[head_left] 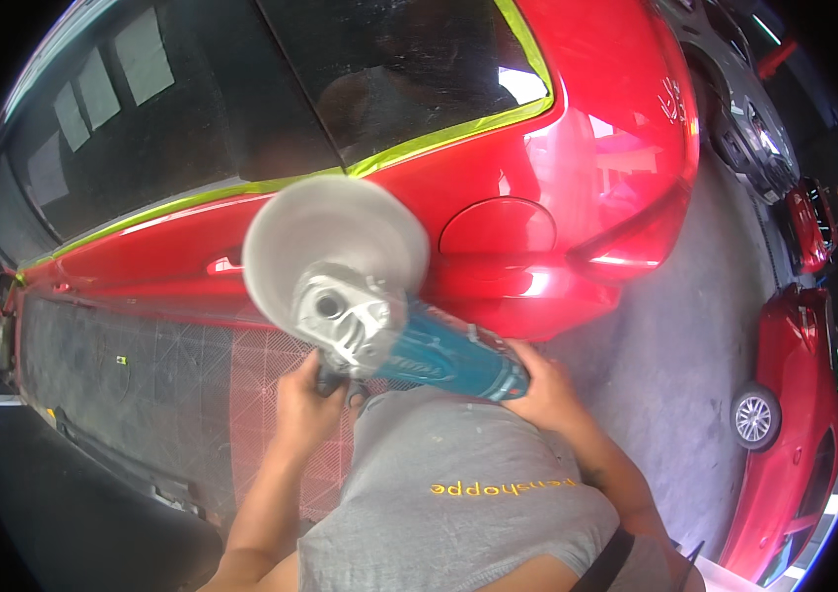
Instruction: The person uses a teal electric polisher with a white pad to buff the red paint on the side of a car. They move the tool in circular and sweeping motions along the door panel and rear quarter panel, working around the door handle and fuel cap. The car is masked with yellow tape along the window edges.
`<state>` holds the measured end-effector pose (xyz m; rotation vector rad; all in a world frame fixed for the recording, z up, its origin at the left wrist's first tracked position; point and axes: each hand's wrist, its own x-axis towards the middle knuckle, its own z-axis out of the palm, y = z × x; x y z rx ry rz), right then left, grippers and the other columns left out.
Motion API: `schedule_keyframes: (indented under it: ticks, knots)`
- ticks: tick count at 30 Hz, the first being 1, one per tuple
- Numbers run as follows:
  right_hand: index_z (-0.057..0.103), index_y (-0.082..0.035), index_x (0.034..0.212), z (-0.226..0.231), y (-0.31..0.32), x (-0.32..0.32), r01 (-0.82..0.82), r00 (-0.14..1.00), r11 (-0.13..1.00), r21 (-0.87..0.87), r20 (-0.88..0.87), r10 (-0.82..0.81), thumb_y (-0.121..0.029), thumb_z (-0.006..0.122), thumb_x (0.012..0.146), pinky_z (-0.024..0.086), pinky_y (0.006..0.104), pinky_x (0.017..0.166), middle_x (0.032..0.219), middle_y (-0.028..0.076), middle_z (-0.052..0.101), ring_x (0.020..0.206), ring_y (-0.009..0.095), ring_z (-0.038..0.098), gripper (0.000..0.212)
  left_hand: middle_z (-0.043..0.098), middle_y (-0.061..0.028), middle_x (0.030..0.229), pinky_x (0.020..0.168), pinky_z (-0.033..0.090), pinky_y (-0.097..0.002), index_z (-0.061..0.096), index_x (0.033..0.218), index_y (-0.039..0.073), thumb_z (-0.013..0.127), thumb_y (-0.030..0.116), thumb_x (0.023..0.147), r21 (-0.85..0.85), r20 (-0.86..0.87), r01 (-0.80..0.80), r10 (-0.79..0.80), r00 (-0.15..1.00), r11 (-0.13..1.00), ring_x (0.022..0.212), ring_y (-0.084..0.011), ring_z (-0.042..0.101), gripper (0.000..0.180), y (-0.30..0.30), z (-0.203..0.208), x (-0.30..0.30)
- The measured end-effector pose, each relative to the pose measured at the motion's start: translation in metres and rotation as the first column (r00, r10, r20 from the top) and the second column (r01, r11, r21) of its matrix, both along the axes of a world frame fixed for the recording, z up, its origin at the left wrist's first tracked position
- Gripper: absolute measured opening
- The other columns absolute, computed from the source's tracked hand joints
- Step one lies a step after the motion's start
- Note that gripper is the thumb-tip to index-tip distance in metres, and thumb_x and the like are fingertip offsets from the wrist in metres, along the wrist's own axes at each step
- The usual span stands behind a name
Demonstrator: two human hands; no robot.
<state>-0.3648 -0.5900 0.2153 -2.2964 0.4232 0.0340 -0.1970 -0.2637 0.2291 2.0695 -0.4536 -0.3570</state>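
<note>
Both my hands hold a teal car polisher (458, 355) with a silver metal head and a round whitish pad (325, 232). My left hand (305, 400) is closed round its dark side handle. At the rear end of the teal body, my right hand (545, 387) grips the casing. The pad overlaps the side of a glossy red car (606, 187) just below the window; whether it touches the paint I cannot tell. Yellow-green masking tape (458, 135) edges the dark side windows (399, 69). Right of the pad is the round fuel flap (498, 227).
Beneath the car's side lies floor of grey and red grid panels (271, 385), with bare grey concrete (636, 395) to the right. A grey car (749, 109) stands at the far right, and another red car (799, 414) with a silver wheel stands nearer.
</note>
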Motion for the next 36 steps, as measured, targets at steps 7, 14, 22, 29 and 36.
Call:
schedule_keyframes:
  ticks: [7,14,22,29,36]
  knots:
    - [0.058,0.002,0.147,0.033,-0.096,-0.104,0.26,0.964,0.958,-0.119,0.087,-0.251,-0.009,0.082,0.072,0.053,0.0415,0.107,0.132,0.023,0.073,0.124,0.03,0.071,0.08,0.075,-0.0243,0.093,0.074,0.059,-0.0512,0.067,0.125,0.009,0.078,0.012,0.091,-0.016,0.168,0.306,-0.299,0.939,0.952,0.089,-0.0431,0.076,0.036,-0.12,0.052,0.002]
    - [0.058,0.002,0.141,0.062,-0.081,-0.079,0.25,0.967,0.966,-0.057,0.062,-0.247,-0.005,0.077,0.07,0.054,0.0393,0.101,0.124,0.023,0.074,0.117,0.03,0.073,0.074,0.073,-0.0231,0.087,0.073,0.055,-0.0581,0.065,0.123,0.01,0.076,0.009,0.086,-0.035,0.217,0.3,-0.285,0.934,0.953,0.086,-0.0462,0.073,0.038,-0.125,0.05,0.008]
    - [0.06,-0.011,0.144,0.058,-0.002,0.001,0.0,0.998,1.0,-0.002,-0.057,-0.001,-0.027,0.093,0.079,0.06,0.0475,0.095,0.119,0.022,0.079,0.115,0.04,0.077,0.075,0.08,-0.0202,0.097,0.077,0.061,-0.0447,0.072,0.124,0.005,0.077,0.002,0.086,-0.025,-0.017,-0.03,0.029,0.999,0.999,0.086,-0.0356,0.08,0.038,-0.018,0.016,0.0]
    - [0.057,-0.019,0.147,0.025,0.03,0.067,-0.2,0.979,0.979,-0.042,-0.057,0.197,-0.036,0.09,0.08,0.059,0.0549,0.09,0.117,0.022,0.077,0.105,0.048,0.074,0.077,0.082,-0.0151,0.101,0.084,0.06,-0.0363,0.073,0.126,0.001,0.074,-0.006,0.091,-0.036,-0.015,-0.265,0.265,0.964,0.964,0.094,-0.0213,0.08,0.036,0.044,-0.014,0.016]
    - [0.055,-0.006,0.151,0.039,-0.06,-0.004,-0.076,0.994,0.985,-0.155,0.067,0.088,-0.013,0.086,0.081,0.059,0.0442,0.097,0.123,0.021,0.078,0.119,0.036,0.076,0.078,0.077,-0.0204,0.091,0.074,0.059,-0.0435,0.072,0.121,0.007,0.08,0.004,0.088,-0.157,0.116,-0.071,0.09,0.989,0.985,0.083,-0.0345,0.079,0.034,-0.056,-0.017,-0.008]
